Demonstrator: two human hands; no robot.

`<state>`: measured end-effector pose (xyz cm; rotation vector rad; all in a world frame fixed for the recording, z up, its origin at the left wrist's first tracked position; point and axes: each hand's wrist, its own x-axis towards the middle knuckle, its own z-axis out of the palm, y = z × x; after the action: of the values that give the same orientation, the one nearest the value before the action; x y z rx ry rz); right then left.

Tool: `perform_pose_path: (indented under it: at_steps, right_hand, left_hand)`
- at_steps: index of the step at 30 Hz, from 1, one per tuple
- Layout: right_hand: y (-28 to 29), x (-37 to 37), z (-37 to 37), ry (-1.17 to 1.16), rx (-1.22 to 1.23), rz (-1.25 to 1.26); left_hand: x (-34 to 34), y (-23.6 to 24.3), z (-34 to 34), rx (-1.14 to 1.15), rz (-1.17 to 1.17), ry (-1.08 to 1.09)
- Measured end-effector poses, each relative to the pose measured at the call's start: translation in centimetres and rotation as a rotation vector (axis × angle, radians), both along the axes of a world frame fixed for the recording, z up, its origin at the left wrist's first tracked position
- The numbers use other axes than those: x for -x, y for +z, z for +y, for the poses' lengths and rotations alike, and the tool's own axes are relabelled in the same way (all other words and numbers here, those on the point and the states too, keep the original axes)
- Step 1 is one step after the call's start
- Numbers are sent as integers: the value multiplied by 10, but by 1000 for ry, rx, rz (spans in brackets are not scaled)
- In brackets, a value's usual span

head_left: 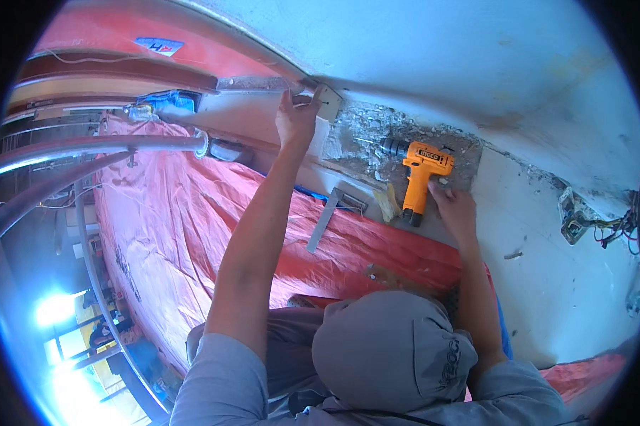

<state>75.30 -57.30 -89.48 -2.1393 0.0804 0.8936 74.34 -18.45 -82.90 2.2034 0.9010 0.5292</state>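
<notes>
My left hand (296, 121) is raised with fingers closed on a small pale plate (328, 103) against the ledge below the upper wall. My right hand (456, 211) has curled fingertips beside the handle of an orange-and-black cordless drill (426, 163); whether they hold anything is unclear. The drill has a thin bit pointing left, over a rough, crumbled strip (362, 131). A yellowish bristled piece (389, 206) lies left of the drill's base. A metal square (323, 220) rests left of that, near the red sheet (164, 234). A grey cap (391, 351) fills the bottom centre.
Metal pipes (86, 147) run along the left, above a bright lower area with scaffolding bars. A blue object (178, 99) sits on the upper-left ledge. An opening with loose wires (600, 227) is at the right. A pale wall (511, 57) spans the top right.
</notes>
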Motion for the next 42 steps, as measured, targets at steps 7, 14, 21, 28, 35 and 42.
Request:
perform_pose_path:
  at_steps: [7, 14, 21, 28, 35, 42]
  right_hand:
    - [-21, -14, 46, 94, -48, -113]
    - [-64, -9, 44, -284, -485, 145]
    - [19, 11, 55, -400, -1005, 152]
    - [7, -29, 65, -427, -950, 314]
    - [-1, -20, 98, -407, -1120, 349]
    - [4, -25, 111, -398, -1095, 412]
  left_hand:
    - [-10, -3, 10, -102, 100, 25]
    - [-17, -2, 2, -140, 236, -18]
    - [-4, -13, 45, -10, 212, -4]
    - [-15, -8, 32, 62, 253, -1]
    - [-11, -1, 32, 177, 220, -5]
    - [-12, 1, 28, 141, 230, -6]
